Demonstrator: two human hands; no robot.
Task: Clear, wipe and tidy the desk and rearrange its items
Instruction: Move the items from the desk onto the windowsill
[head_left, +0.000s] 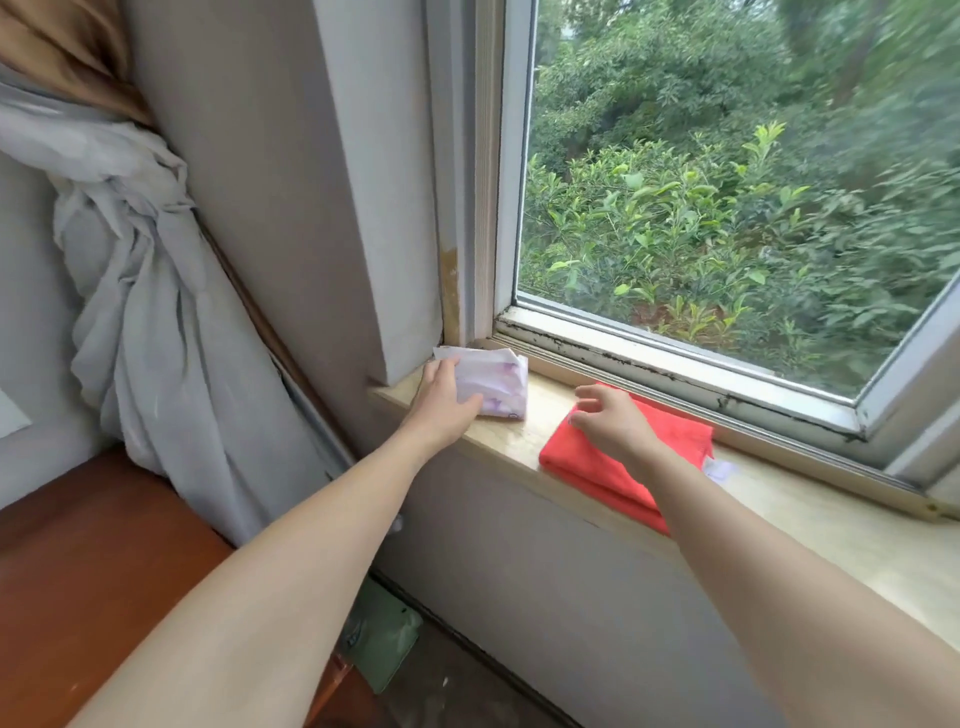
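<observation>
A white and purple tissue pack (496, 382) lies at the left end of the pale windowsill (810, 525), against the wall corner. My left hand (444, 397) grips its near left side, thumb under the pack's front edge. A folded red cloth (592, 467) lies flat on the sill to the right of the pack. My right hand (610, 421) hovers over the cloth's left part with fingers spread and loosely bent, holding nothing. Whether it touches the cloth I cannot tell.
The window frame (675, 364) with dirty tracks runs behind the sill. A knotted grey curtain (145, 291) hangs at the left. The brown desk (88, 571) is at lower left. A green bag (382, 639) lies on the floor below.
</observation>
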